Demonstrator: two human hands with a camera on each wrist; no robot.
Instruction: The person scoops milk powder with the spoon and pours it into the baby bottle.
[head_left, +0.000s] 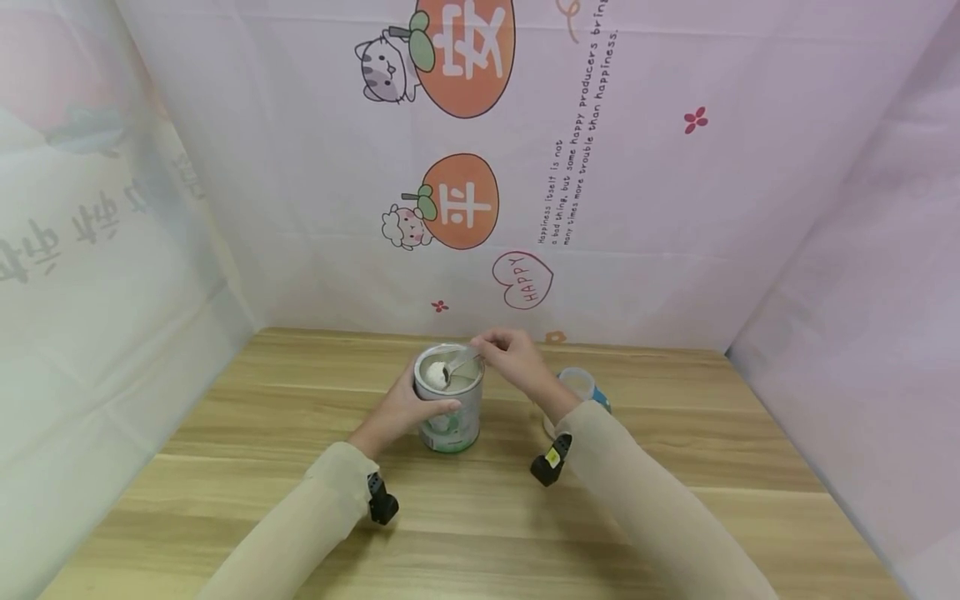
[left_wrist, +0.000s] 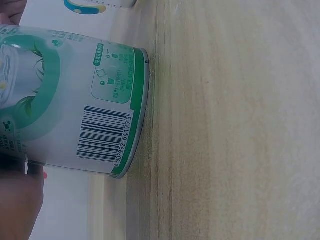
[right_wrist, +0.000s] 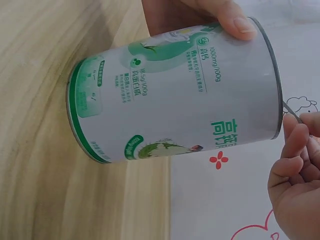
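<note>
A white and green milk powder can (head_left: 459, 412) stands lidless on the wooden table. My left hand (head_left: 405, 408) holds it round its left side, the thumb across the front near the rim. My right hand (head_left: 516, 357) pinches the handle of a metal spoon (head_left: 464, 357) over the can's mouth. White powder (head_left: 437, 374) shows at the spoon's bowl, inside the rim. The right wrist view has the can (right_wrist: 175, 95) lying sideways in the picture, with fingertips pinching the spoon handle at its rim. A barcode on the can (left_wrist: 105, 132) fills part of the left wrist view.
Partly behind my right forearm stands a translucent cup (head_left: 576, 382) with a blue patch. Black cameras are strapped at both wrists. White printed cloth (head_left: 637, 208) walls off the back and sides of the wooden table (head_left: 480, 533).
</note>
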